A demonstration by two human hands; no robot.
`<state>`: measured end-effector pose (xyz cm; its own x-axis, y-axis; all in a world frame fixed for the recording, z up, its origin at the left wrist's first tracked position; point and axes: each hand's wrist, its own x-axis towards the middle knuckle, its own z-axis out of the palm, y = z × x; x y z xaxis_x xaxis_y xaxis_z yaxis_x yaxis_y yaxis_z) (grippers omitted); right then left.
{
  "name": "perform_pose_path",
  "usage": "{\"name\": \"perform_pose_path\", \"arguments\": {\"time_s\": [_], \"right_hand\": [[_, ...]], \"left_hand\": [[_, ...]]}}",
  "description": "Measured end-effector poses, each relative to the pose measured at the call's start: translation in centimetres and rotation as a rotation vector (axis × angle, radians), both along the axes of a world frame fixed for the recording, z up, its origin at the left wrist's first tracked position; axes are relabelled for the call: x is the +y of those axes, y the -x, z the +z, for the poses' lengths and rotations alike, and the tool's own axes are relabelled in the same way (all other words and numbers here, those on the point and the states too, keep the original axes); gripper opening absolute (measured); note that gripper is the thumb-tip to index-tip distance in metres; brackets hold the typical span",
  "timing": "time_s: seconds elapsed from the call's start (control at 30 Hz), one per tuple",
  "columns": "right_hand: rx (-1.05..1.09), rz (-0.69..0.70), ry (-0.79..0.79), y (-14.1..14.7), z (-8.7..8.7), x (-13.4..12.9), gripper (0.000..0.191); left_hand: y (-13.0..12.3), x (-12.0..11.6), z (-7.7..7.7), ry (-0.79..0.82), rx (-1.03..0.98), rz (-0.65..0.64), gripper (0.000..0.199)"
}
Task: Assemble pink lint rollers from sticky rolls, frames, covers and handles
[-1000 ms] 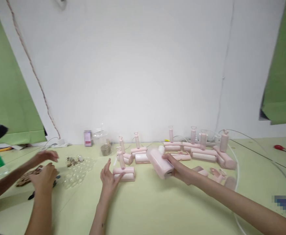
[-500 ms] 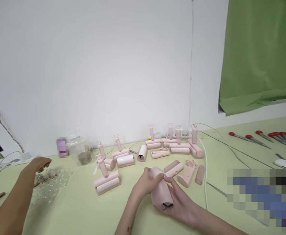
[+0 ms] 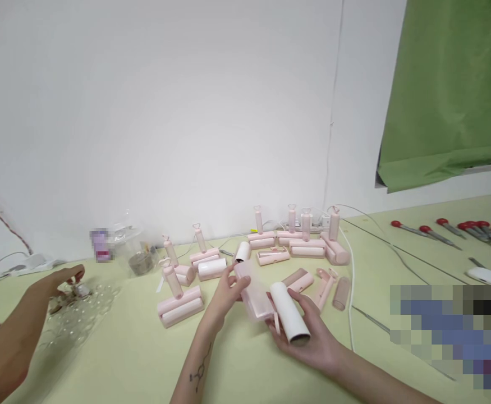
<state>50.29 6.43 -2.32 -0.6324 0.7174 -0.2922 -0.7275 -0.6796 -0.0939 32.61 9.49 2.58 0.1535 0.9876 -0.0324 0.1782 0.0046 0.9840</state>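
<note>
My left hand (image 3: 228, 292) grips a translucent pink case (image 3: 253, 292) by its upper end, thumb on top. In my right hand (image 3: 308, 331) lies a white roll (image 3: 289, 314), tilted, its dark open end facing me; a thin pink part shows beside it. The case and the roll are side by side, and the right fingertips are near the case's lower end. Just behind the roll are a pink piece (image 3: 304, 282), a pink handle part (image 3: 324, 289) and a clear tube (image 3: 341, 293) on the table.
Several pink rollers with upright handles (image 3: 180, 306) stand along the wall. Another person's hand (image 3: 70, 276) is over small round clear pieces (image 3: 81, 314) at left. A white cable (image 3: 352, 292) crosses the table at right, near red-tipped tools (image 3: 439, 233).
The white roll and the pink case, earlier together between both hands, are now apart. My left hand has moved left with the case; the roll is in my right hand.
</note>
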Motion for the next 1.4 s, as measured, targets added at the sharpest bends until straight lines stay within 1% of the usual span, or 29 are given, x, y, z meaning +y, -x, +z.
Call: {"name": "perform_pose_path", "arguments": {"time_s": [0.07,0.1,0.13,0.2,0.23,0.3,0.33,0.4,0.47,0.5,0.57,0.63,0.7,0.77,0.83,0.9,0.97,1.1,1.2,1.3,1.4], "right_hand": [[0.004,-0.080,-0.053,-0.5,0.4,0.5,0.025],[-0.005,-0.124,-0.065,-0.9,0.7,0.7,0.025],[-0.019,-0.170,-0.069,-1.3,0.9,1.0,0.026],[-0.055,-0.248,-0.065,-2.1,1.5,1.4,0.029],[-0.067,-0.268,-0.064,-2.5,1.7,1.6,0.031],[-0.067,-0.268,-0.081,-3.0,2.3,1.6,0.033],[-0.062,-0.245,-0.095,-3.1,2.6,1.4,0.033],[-0.065,-0.169,-0.112,-2.8,3.0,0.7,0.032],[-0.092,-0.078,-0.117,-2.1,3.2,-0.3,0.031],[-0.116,-0.038,-0.122,-1.7,3.1,-0.7,0.031],[-0.167,0.021,-0.144,-0.9,2.9,-1.6,0.031],[-0.196,0.049,-0.176,-0.4,2.6,-2.1,0.029],[-0.201,0.059,-0.210,-0.2,2.5,-2.4,0.028],[-0.213,0.043,-0.266,-0.2,2.5,-2.5,0.029],[-0.265,0.019,-0.323,-0.3,2.6,-2.6,0.032],[-0.361,0.027,-0.372,-0.3,2.4,-2.8,0.036],[-0.464,0.088,-0.411,-0.1,2.1,-3.0,0.038],[-0.571,0.198,-0.459,0.2,1.4,-3.3,0.038],[-0.595,0.203,-0.464,0.3,1.3,-3.3,0.039],[-0.600,0.189,-0.468,0.3,1.5,-3.3,0.039],[-0.608,0.177,-0.469,0.4,2.0,-3.5,0.035]], "left_hand": [[1.0,-0.1,-1.9,-0.025,-0.221,0.026,0.067],[1.3,-0.1,-3.0,-0.030,-0.302,0.028,0.068],[1.5,-0.1,-4.0,-0.044,-0.333,0.032,0.067],[1.6,-0.1,-5.9,-0.094,-0.275,0.052,0.062],[1.4,-0.2,-6.5,-0.121,-0.237,0.071,0.060],[0.9,-0.7,-7.3,-0.145,-0.135,0.088,0.058],[0.6,-1.0,-7.3,-0.147,-0.069,0.093,0.059],[0.0,-2.0,-6.6,-0.201,0.082,0.094,0.062],[-0.5,-3.1,-5.5,-0.308,0.184,0.057,0.054],[-0.8,-3.5,-5.0,-0.356,0.182,0.013,0.046],[-1.5,-4.2,-4.1,-0.373,0.110,-0.100,0.031],[-2.2,-4.5,-3.8,-0.300,-0.029,-0.167,0.027],[-2.8,-4.4,-4.0,-0.209,-0.184,-0.182,0.029],[-2.9,-4.1,-4.1,-0.160,-0.303,-0.149,0.036],[-2.7,-3.8,-4.1,-0.173,-0.386,-0.055,0.040],[-2.2,-3.6,-3.7,-0.196,-0.435,0.042,0.036],[-1.8,-3.7,-3.1,-0.191,-0.444,0.061,0.031],[-1.8,-4.4,-2.3,-0.140,-0.289,-0.065,0.031],[-2.1,-4.9,-2.3,-0.135,-0.209,-0.128,0.034],[-2.2,-5.0,-2.6,-0.134,-0.215,-0.152,0.036],[-2.2,-5.0,-2.8,-0.104,-0.235,-0.184,0.039]]}}
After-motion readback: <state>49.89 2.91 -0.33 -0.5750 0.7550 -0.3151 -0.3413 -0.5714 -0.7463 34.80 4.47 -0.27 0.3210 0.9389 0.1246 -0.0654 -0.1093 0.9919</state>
